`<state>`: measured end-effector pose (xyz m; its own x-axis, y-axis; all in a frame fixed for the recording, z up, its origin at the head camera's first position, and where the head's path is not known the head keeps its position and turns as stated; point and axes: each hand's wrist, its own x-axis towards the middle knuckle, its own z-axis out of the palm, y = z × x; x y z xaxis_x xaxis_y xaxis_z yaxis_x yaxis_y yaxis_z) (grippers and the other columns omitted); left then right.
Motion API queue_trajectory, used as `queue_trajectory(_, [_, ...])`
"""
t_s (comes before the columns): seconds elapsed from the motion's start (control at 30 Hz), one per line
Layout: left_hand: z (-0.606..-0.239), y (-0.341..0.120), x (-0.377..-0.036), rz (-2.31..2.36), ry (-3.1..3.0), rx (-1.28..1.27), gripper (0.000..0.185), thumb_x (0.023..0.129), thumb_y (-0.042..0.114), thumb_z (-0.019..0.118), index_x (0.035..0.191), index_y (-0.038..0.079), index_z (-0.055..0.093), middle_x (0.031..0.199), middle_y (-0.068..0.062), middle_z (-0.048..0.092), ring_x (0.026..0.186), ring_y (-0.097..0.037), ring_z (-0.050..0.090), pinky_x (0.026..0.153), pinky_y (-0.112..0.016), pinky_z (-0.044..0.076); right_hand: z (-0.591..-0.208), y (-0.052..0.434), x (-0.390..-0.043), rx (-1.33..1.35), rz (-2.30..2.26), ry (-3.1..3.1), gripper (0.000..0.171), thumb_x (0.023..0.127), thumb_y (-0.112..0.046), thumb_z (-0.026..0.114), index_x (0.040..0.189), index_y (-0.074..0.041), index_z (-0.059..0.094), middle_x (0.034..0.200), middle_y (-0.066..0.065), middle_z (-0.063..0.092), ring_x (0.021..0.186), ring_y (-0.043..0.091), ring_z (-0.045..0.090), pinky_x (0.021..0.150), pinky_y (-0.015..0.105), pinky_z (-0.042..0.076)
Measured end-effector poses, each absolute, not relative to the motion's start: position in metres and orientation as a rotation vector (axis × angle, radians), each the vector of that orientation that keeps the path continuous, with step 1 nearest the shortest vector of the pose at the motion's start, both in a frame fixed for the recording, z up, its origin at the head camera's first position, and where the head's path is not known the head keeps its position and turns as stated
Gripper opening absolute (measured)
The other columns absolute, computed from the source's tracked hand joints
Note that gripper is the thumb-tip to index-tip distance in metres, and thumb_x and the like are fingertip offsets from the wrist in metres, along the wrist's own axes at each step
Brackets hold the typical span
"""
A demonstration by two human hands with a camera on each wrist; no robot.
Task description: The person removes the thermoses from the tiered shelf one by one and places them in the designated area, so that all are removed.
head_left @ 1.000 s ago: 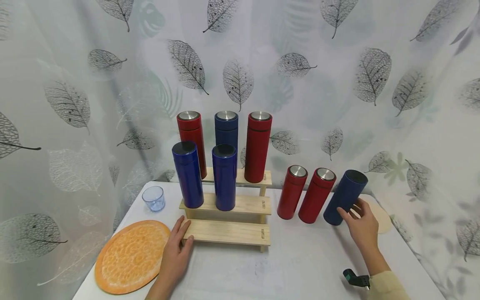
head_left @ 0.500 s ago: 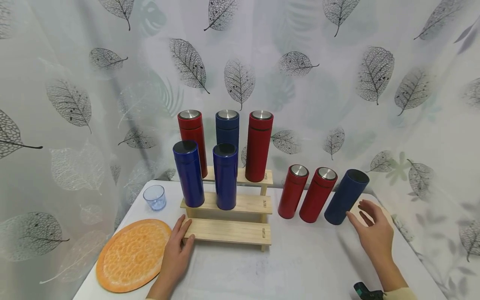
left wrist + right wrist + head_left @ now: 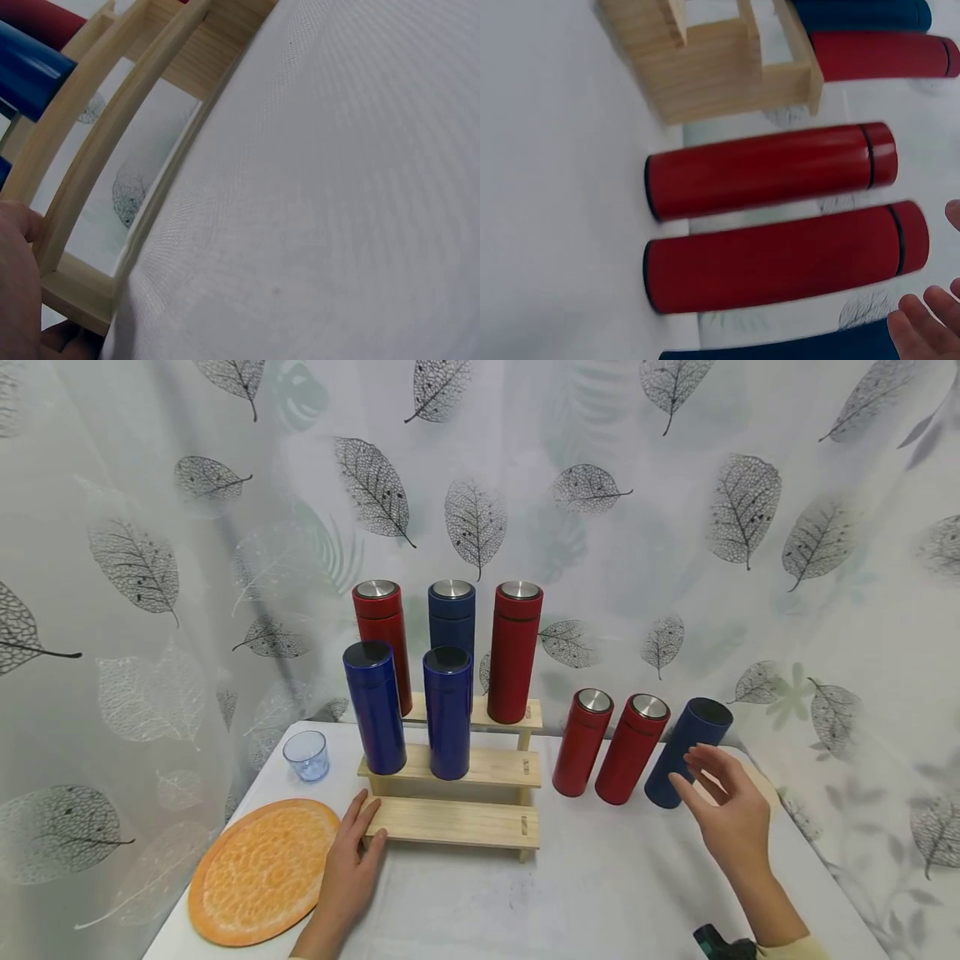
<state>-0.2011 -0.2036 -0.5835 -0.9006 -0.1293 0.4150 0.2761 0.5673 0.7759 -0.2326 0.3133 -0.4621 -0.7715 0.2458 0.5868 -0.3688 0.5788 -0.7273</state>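
Note:
My left hand (image 3: 352,870) holds the left end of a stepped wooden stand (image 3: 457,822), thumb at the lowest step's front edge. On its middle step stand two shiny blue thermos bottles (image 3: 375,710) with black tops. Its top step bears two red thermos bottles (image 3: 517,656) and a dark blue thermos (image 3: 452,610) between them, partly hidden. On the table's right, a dark blue thermos with a dark top (image 3: 682,760) stands beside two red thermoses with steel-topped lids (image 3: 772,172). In front of that dark blue thermos, my right hand (image 3: 731,818) has thumb and fingers spread, holding nothing.
An orange round mat (image 3: 262,870) lies at the table's left, with a small blue glass (image 3: 306,757) behind it. A pale round disc (image 3: 761,781) lies partly hidden behind my right hand. A leaf-patterned curtain (image 3: 480,460) encloses the back and sides.
My right hand was at the dark blue thermos, drew away to the right, and has come back left and higher in front of it. The left hand and the bottles stay put.

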Motion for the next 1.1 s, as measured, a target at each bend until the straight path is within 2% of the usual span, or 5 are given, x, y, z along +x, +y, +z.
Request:
queue_trajectory(0.33, [-0.587, -0.205, -0.204, -1.285, -2.373, -0.131, 0.05, 0.108, 0.014, 0.068, 0.156, 0.002, 0.058, 0.172, -0.015, 0.038, 0.155, -0.04, 0.035, 0.11, -0.004, 0.015, -0.448, 0.281, -0.232, 0.31, 1.22, -2.182, 0.061, 0.091, 0.004, 0.086, 0.146, -0.005, 0.064, 0.135, 0.012, 0.071, 0.121, 0.0, 0.066, 0.098, 0.014, 0.048])
queue_trajectory(0.67, [-0.587, -0.206, -0.201, -1.289, -2.387, -0.107, 0.05, 0.11, 0.017, 0.067, 0.157, 0.004, 0.057, 0.172, -0.014, 0.037, 0.156, -0.039, 0.034, 0.111, -0.006, 0.014, -0.45, 0.257, -0.241, 0.439, 1.318, -2.148, 0.064, 0.086, 0.008, 0.088, 0.145, -0.003, 0.064, 0.135, 0.017, 0.071, 0.123, 0.008, 0.068, 0.099, 0.018, 0.049])
queue_trajectory(1.1, [-0.586, -0.205, -0.201, -1.285, -2.359, -0.137, 0.049, 0.109, 0.013, 0.067, 0.155, 0.001, 0.058, 0.171, -0.018, 0.038, 0.154, -0.042, 0.035, 0.11, -0.004, 0.016, -0.433, 0.222, -0.247, 0.539, 1.4, -2.125, 0.058, 0.091, 0.0, 0.087, 0.144, -0.006, 0.066, 0.136, 0.007, 0.072, 0.126, 0.02, 0.069, 0.102, 0.024, 0.05])
